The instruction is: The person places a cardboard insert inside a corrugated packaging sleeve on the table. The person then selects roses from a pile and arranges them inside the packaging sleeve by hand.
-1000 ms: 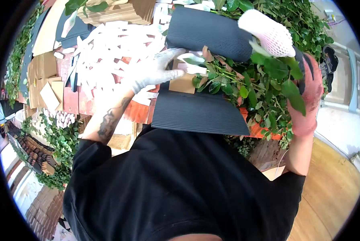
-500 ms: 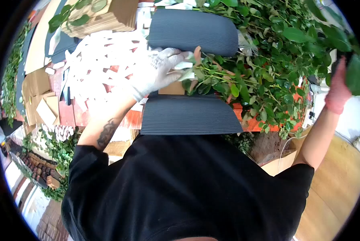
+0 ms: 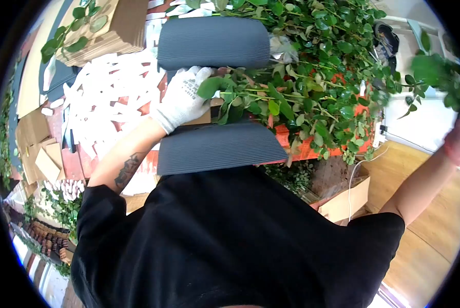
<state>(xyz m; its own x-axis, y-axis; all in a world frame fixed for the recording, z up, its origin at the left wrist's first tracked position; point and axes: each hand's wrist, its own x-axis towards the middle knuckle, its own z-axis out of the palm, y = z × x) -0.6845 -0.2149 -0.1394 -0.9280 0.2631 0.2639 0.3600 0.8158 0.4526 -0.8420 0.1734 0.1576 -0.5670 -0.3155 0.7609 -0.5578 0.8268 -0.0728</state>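
Observation:
My left hand point(image 3: 185, 96), in a white knit glove, is closed over the left end of a bunch of leafy stems point(image 3: 271, 98). The ends under its fingers are hidden. This bunch lies between two dark ridged sheets: one rolled over point(image 3: 214, 42) behind it, the other point(image 3: 219, 149) at the table's front edge. Far out at the right edge is my right hand point(image 3: 457, 138), in a pink glove, blurred and partly cut off. A blurred leafy stem point(image 3: 440, 77) hangs in the air at this hand, which appears closed on it; the fingers do not show clearly.
Many white strips point(image 3: 112, 92) are spread on the red table at left. A stack of brown cardboard point(image 3: 107, 33) stands behind them. A large heap of leafy stems point(image 3: 332, 56) covers the back right. An open carton point(image 3: 345, 200) sits below the table's right side.
My right hand has swung further right and down, with the leaves beside it. My left hand's fingers have drawn in over the stem ends. The whole view has shifted somewhat.

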